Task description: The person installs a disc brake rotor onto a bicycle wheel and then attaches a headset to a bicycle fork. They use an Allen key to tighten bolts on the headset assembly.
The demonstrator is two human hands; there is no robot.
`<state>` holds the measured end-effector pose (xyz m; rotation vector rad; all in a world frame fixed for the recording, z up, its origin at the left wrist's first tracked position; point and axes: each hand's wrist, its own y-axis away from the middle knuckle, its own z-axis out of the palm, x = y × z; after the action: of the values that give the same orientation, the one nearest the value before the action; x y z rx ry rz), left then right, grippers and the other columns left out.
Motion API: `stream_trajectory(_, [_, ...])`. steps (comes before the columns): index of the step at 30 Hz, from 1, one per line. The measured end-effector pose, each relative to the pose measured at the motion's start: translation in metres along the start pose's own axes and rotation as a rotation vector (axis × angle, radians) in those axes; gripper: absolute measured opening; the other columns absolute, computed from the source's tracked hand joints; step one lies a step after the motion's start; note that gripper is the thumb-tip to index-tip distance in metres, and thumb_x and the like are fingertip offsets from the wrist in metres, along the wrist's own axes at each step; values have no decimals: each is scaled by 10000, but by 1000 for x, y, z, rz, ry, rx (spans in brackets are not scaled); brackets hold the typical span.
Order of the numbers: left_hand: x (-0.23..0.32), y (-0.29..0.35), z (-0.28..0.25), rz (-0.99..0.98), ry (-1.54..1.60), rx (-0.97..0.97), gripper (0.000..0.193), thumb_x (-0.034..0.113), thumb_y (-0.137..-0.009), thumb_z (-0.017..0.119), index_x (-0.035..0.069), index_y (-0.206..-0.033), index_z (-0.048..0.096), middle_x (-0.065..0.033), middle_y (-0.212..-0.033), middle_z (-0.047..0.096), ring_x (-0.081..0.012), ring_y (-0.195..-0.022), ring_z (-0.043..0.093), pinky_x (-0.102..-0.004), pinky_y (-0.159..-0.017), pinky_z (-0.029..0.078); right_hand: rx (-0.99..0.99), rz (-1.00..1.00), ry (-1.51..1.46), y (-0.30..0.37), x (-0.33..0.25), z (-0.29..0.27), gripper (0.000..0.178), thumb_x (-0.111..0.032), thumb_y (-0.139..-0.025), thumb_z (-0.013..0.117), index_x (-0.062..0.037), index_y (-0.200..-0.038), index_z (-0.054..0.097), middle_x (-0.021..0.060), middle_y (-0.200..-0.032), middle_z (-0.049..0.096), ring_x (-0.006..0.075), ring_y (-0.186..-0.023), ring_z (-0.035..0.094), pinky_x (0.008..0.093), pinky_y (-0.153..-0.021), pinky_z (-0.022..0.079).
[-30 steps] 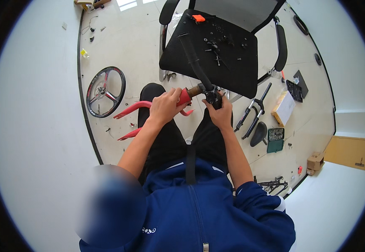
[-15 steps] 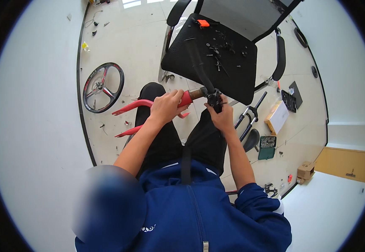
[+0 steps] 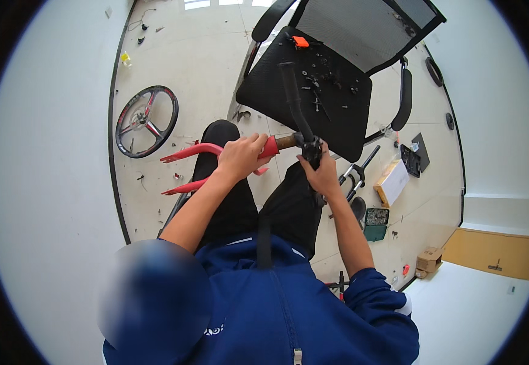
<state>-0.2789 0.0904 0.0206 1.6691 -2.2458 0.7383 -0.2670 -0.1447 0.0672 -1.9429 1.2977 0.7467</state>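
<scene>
Across my thighs lies a red bicycle fork point(image 3: 199, 149), its two prongs pointing left. My left hand point(image 3: 238, 157) is closed around its crown, near a bare brownish tube that sticks out to the right. That tube's end meets the clamp of a black handlebar point(image 3: 298, 109). One arm of the bar reaches up in front of the chair seat. At the clamp, my right hand point(image 3: 322, 173) grips the handlebar, with its thumb and fingers around the dark middle part. The palm side of both hands is hidden.
A black office chair point(image 3: 307, 82) with small bolts and an orange item on its seat stands ahead. On the floor at left lies a spoked wheel point(image 3: 147, 121). A suspension fork point(image 3: 362, 170), a white-topped box point(image 3: 392, 182) and a green case point(image 3: 376, 225) lie at right.
My right hand and the handlebar have turned slightly, and more of the bar shows below the hand. My left hand keeps its hold on the fork. The whole view has shifted a little.
</scene>
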Motion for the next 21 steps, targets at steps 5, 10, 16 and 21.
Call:
stream_trajectory(5, [0, 5, -5, 7, -6, -2, 421, 394, -794, 770, 93, -1016, 575, -54, -842, 634, -257, -760, 682, -388, -585, 538, -315, 393, 136, -50, -50, -19, 458, -316, -867, 731, 74, -993, 528, 234, -811, 650, 367, -784, 674, 405, -715, 499])
stream_trajectory(10, [3, -1, -4, -2, 9, 7, 428, 391, -793, 772, 92, -1030, 578, -58, -841, 635, -259, -765, 684, -382, -599, 545, -162, 169, 38, -16, -15, -17, 601, -240, -878, 733, 74, -1310, 456, 213, -909, 682, 301, -822, 687, 360, -765, 514])
stream_trajectory(16, [2, 1, -5, -2, 7, 9, 449, 399, -788, 779, 83, -1042, 586, -55, -827, 636, -260, -750, 688, -379, -597, 549, -211, 191, -2, -23, -29, -19, 517, -240, -890, 723, 64, -1240, 493, 162, -856, 669, 265, -788, 680, 348, -770, 520])
stream_trajectory(21, [2, 2, -5, 12, -13, -12, 453, 399, -778, 790, 84, -1028, 582, -63, -856, 658, -269, -746, 693, -377, -585, 548, -330, 486, -73, -60, -44, -23, 466, -346, -869, 724, 55, -1044, 563, 75, -679, 584, 127, -499, 577, 296, -495, 461])
